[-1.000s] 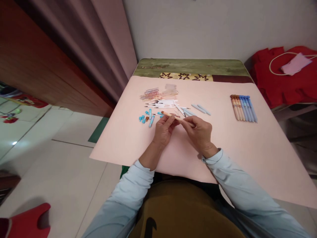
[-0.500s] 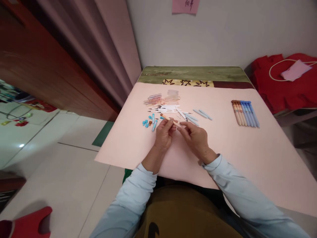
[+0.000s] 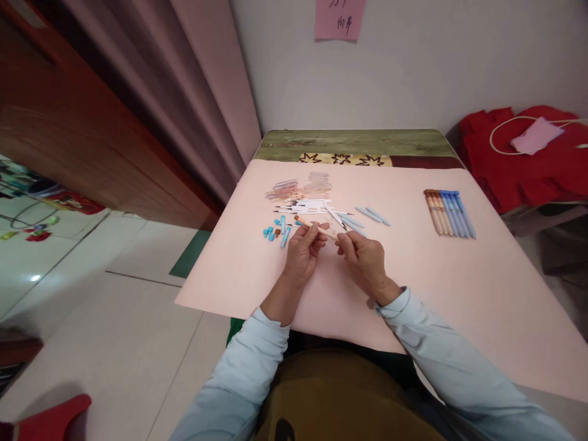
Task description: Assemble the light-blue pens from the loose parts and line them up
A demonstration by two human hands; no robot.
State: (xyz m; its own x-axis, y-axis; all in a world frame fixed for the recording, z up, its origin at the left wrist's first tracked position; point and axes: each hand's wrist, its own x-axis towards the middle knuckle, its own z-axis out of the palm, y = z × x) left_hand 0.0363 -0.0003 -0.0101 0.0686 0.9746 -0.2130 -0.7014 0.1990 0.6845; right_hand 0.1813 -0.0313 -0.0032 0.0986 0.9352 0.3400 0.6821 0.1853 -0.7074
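Note:
My left hand (image 3: 303,251) is closed round an orange pen barrel (image 3: 310,224) that points up and left over the pink sheet (image 3: 413,275). Just to its right, my right hand (image 3: 362,257) is pinched shut near the barrel's lower end; what its fingertips hold is too small to name. Beyond the hands lies a heap of pen parts: white refills (image 3: 307,205), clear tubes (image 3: 298,184), small blue caps (image 3: 274,231) and pale blue barrels (image 3: 373,215).
A row of finished orange and blue pens (image 3: 449,212) lies at the right of the sheet. Red cloth with a pink bag (image 3: 535,138) sits off the table's right. A curtain and a wooden panel stand left; a pink note (image 3: 340,18) hangs on the wall.
The view has tilted upward, showing the wall note. My right hand has drawn slightly back from the barrel's end, and both hands stay over the same spot.

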